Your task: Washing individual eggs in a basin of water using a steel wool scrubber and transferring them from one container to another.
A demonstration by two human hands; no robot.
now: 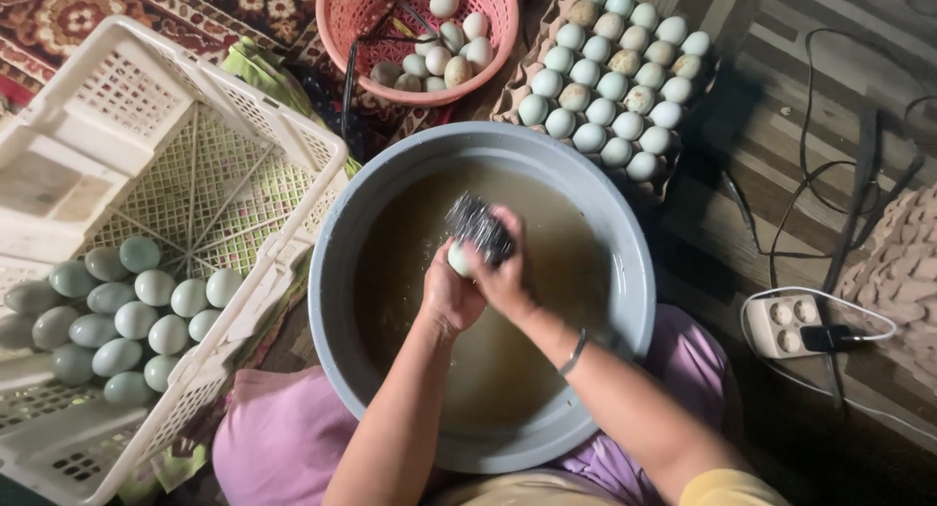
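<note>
Over the middle of a grey plastic basin filled with murky brown water, the left hand grips a pale egg, its fingers wrapped around the shell so only the top end shows. The right hand is closed on a steel-wool scouring pad, fingers clamped over it, and presses the pad against the egg's upper side. Both hands meet just above the water, a little toward 12 o'clock from the basin's centre. A thin bangle sits on the right wrist.

At 9 o'clock from the basin, a white slatted plastic crate lies tilted, with a cluster of pale green-blue eggs gathered in its lower corner. At 12 o'clock, a pink plastic basket holds a smaller heap of whitish, soiled eggs and some dark wire. At 1 o'clock, a cardboard egg tray is filled with rows of pale eggs, some speckled with dirt. At 3 o'clock, on the wooden floor, a white power strip lies with a dark plug in it and black cables trailing off. Pink cloth over the person's knees frames the basin at 6 o'clock.
</note>
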